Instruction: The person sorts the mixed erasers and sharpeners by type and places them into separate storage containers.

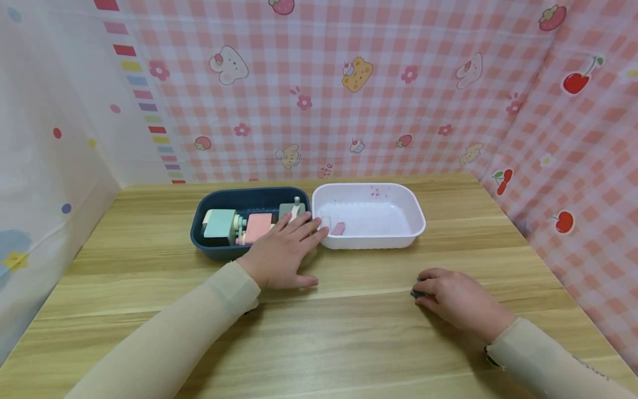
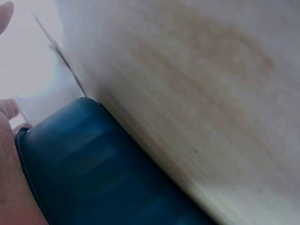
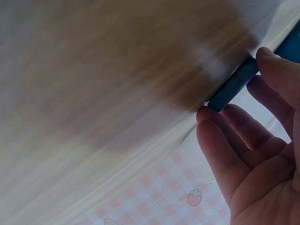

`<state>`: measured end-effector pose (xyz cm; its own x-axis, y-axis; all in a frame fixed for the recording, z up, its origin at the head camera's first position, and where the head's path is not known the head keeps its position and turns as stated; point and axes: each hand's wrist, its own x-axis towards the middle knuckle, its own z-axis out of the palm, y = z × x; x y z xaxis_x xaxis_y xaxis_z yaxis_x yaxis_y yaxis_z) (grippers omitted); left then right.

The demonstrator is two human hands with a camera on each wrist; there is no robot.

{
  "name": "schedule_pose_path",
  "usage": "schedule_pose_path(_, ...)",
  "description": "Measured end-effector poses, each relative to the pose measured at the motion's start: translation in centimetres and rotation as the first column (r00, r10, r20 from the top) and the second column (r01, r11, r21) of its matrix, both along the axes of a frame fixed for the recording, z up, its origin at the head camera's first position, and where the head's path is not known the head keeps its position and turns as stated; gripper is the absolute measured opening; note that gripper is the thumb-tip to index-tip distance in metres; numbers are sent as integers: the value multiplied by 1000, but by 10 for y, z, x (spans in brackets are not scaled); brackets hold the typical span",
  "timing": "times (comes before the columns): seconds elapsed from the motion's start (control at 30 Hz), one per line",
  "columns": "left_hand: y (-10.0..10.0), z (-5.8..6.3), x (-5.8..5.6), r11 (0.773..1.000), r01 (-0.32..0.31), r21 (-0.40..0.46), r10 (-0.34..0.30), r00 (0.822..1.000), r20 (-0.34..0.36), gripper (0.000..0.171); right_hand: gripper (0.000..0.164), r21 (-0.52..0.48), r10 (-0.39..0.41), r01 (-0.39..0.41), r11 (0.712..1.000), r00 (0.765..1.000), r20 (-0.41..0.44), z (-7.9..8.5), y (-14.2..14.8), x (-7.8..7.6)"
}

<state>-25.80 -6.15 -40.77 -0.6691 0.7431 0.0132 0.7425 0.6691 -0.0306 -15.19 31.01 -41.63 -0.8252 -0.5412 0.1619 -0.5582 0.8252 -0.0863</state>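
My right hand (image 1: 461,302) is low over the table at the right and pinches a small dark block (image 1: 417,290) between thumb and fingers. In the right wrist view the block (image 3: 233,84) looks dark teal, flat and oblong, close over the wood. My left hand (image 1: 284,252) lies across the front right corner of a navy tray (image 1: 216,253), fingers straight and spread, thumb apart, holding nothing. Its fingertips reach the near left corner of a white tray (image 1: 384,219). In the left wrist view the navy tray's outer wall (image 2: 93,164) runs beside the hand.
Mint (image 1: 220,223), pink (image 1: 259,227) and grey (image 1: 286,209) toy-like pieces fill the navy tray, partly hidden by my left hand. A small pink piece (image 1: 339,229) lies in the white tray. Both trays stand side by side on the wooden table (image 1: 349,343), with patterned cloth (image 1: 324,127) behind.
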Motion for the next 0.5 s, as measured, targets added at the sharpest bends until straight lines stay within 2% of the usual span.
schedule_pose_path(0.2, 0, 1, 0, 1000, -1, 1, 1, 1000, 4, 104, 14, 5, -2, 2, 1000, 1000, 20, 2, 0, -1)
schedule_pose_path(0.5, 1, 1, 0, 1000, 5, 4, -5, 1000, 2, 104, 13, 25, 52, -51, 998, 999, -17, 2, -1, -2)
